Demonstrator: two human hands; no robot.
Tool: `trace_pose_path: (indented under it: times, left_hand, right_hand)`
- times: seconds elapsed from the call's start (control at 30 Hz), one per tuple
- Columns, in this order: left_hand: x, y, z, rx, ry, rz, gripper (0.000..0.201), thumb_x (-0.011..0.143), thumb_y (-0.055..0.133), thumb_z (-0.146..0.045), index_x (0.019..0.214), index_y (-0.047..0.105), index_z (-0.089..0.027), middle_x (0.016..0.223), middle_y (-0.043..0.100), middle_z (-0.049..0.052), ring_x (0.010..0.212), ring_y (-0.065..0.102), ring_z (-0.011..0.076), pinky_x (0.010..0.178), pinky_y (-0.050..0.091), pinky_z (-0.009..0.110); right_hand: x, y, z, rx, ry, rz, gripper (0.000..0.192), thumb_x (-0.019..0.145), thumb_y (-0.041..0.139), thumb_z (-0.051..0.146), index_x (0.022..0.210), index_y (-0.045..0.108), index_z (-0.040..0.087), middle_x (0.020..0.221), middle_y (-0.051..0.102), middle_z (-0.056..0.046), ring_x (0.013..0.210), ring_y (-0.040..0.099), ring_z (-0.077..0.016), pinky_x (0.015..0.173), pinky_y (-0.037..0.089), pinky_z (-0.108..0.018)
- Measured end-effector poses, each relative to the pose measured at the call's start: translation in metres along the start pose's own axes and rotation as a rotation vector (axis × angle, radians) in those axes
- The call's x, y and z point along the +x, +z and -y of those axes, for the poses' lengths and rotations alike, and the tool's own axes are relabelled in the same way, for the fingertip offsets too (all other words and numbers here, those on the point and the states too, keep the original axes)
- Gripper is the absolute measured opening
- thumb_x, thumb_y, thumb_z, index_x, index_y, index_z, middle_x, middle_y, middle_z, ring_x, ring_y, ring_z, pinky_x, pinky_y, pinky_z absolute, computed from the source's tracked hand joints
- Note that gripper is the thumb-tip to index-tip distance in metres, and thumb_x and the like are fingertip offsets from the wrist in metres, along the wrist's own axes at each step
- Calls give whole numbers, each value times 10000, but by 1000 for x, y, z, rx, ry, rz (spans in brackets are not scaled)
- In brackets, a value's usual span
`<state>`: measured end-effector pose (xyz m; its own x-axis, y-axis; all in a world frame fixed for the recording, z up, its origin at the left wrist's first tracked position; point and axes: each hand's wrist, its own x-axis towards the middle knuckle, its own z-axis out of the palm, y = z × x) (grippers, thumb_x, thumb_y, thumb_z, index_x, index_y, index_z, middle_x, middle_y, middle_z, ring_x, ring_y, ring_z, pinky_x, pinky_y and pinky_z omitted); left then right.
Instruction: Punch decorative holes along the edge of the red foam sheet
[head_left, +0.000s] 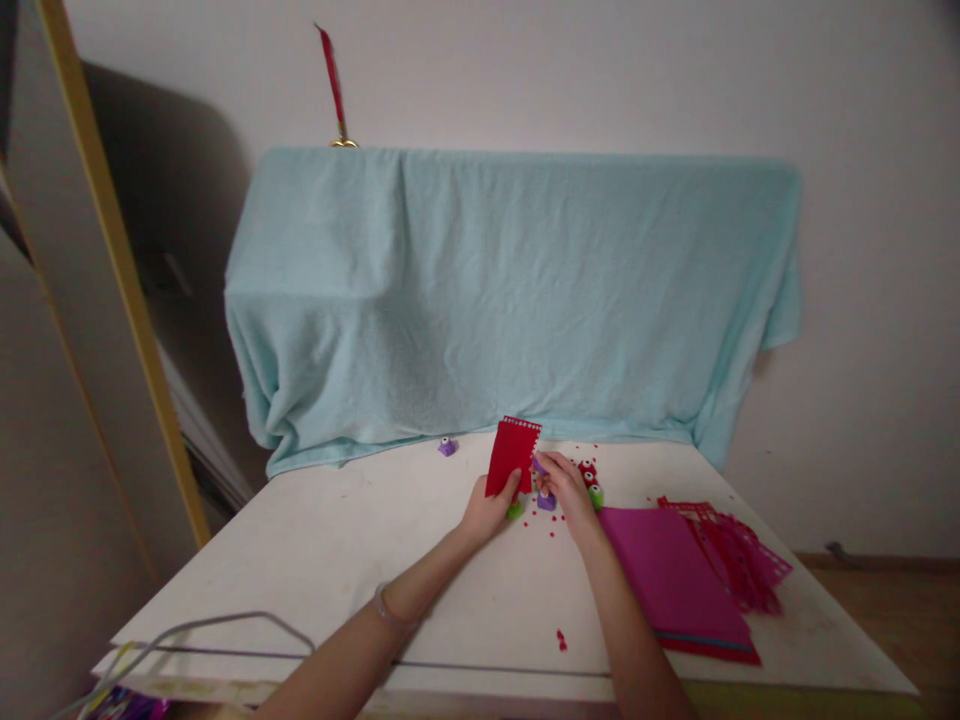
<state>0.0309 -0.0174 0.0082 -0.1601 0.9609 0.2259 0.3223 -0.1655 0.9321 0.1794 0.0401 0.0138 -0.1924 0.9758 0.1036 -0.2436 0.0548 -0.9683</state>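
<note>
My left hand [484, 512] grips the lower part of a red sheet [511, 455], thumb on its face. Small holes run along the sheet's top and right edges. At that right edge, my right hand [566, 487] is closed on a small purple object [538, 464]; fingers hide much of it, so its kind is unclear. Just below lies another purple piece [546, 501]. A bright green piece [515, 510] shows beside my left hand. Small red bits [552, 534] are scattered on the table under my hands.
Small red eyed figures [587, 468] and a green one [596, 495] sit behind my right wrist. A purple eyed figure [448, 446] stands farther back. Magenta sheets [671, 570] and perforated offcuts [742, 560] lie right. A light blue cloth [510, 300] borders the white table [315, 560].
</note>
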Motion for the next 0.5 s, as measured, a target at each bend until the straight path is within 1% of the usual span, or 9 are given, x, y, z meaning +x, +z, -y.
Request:
trace_pose_path:
  times: [0.2, 0.37, 0.5]
  left_hand:
    - [0, 0, 1, -22, 17, 0, 514, 862, 457, -595, 751, 656, -134, 660, 628, 41, 626, 543, 168, 590, 405, 256]
    - [2, 1, 4, 3, 36, 17, 515, 879, 432, -586, 729, 637, -138, 644, 602, 25, 609, 522, 154, 600, 401, 252]
    - [2, 1, 4, 12, 36, 9, 509, 883, 429, -581, 722, 624, -139, 651, 599, 24, 602, 509, 147, 591, 389, 248]
  right_hand:
    - [-1, 0, 1, -13, 13, -2, 351, 708, 700, 522, 825, 637, 197, 692, 610, 5, 504, 519, -106, 422, 325, -221]
    - [-1, 0, 0, -7, 7, 17, 334, 728, 688, 511, 820, 633, 195, 686, 623, 3, 491, 506, -98, 424, 317, -218]
    - [-2, 0, 1, -9, -2, 9, 336, 728, 691, 509, 820, 637, 191, 686, 630, -2, 488, 506, -98, 422, 317, -218]
